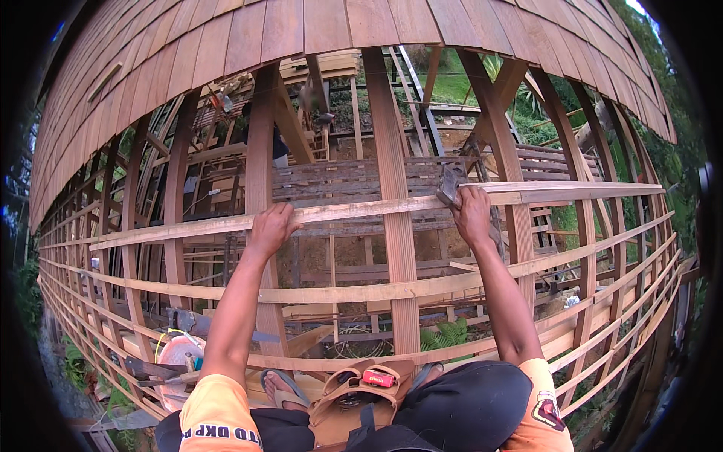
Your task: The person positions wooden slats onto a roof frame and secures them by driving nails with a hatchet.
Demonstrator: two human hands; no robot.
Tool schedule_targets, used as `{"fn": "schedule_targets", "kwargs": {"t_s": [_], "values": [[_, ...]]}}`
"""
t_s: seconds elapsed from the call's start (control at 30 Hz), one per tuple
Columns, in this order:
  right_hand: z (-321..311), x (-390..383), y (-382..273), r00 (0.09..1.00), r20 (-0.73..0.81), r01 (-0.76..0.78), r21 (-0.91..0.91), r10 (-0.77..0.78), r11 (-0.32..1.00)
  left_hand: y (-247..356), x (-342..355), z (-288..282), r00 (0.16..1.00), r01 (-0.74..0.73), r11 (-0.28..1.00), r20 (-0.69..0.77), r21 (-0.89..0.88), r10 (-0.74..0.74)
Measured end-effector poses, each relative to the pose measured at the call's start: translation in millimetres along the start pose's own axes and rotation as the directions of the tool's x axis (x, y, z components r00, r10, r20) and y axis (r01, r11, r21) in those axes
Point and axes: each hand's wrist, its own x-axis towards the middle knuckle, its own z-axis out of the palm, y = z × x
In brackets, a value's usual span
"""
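A long, pale wooden batten (pixel 361 209) crosses the dark roof rafters in front of me. My left hand (pixel 271 230) is closed over it between two rafters. My right hand (pixel 473 217) is closed round a hammer, whose dark, heavy head (pixel 450 185) sticks up to the left of the fingers; the handle is mostly hidden. That hand rests at the batten's right part, where another batten (pixel 580 192) runs on to the right. Behind the left part of the hammer stands a wide ribbed rafter (pixel 390 143).
Brown wooden shingles (pixel 324 26) cover the roof above. Lower battens (pixel 339 292) span the rafters, with open gaps down to stacked timber. On my lap lies a brown tool pouch (pixel 350 429) with a small red box (pixel 379 378). A bucket (pixel 179 351) and a saw (pixel 154 369) are at lower left.
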Motion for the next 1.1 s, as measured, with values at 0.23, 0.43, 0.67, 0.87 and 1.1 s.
{"fn": "schedule_targets", "kwargs": {"t_s": [0.23, 0.43, 0.67, 0.87, 1.1], "values": [[15.0, -1.6, -8.8, 0.994, 0.099, -0.059, 0.078, 0.051, 0.995, -12.1, -18.8, -8.9, 0.998, 0.047, 0.999, -0.04, -0.026, -0.048], [18.0, -3.4, -28.9, 0.996, 0.048, -0.078, 0.058, 0.075, 0.995, -32.0, 2.6, -28.8, 0.995, 0.086, 0.994, -0.039, -0.063, -0.089], [28.0, -6.0, -49.0, 0.995, 0.007, -0.101, 0.14, 0.101, 0.985, -62.4, 1.4, -0.3, 0.998, 0.056, 0.993, 0.027, -0.105, -0.054], [53.2, 8.1, -78.0, 0.992, 0.082, -0.114, 0.27, 0.095, 0.956, -97.3, -54.4, -1.7, 0.994, 0.107, 0.989, -0.008, -0.106, -0.108], [85.3, 6.8, -113.5, 0.999, 0.02, 0.028, 0.368, -0.039, 0.929, -159.4, -89.3, 8.9, 0.975, 0.214, 0.972, -0.035, -0.1, -0.218]]}}
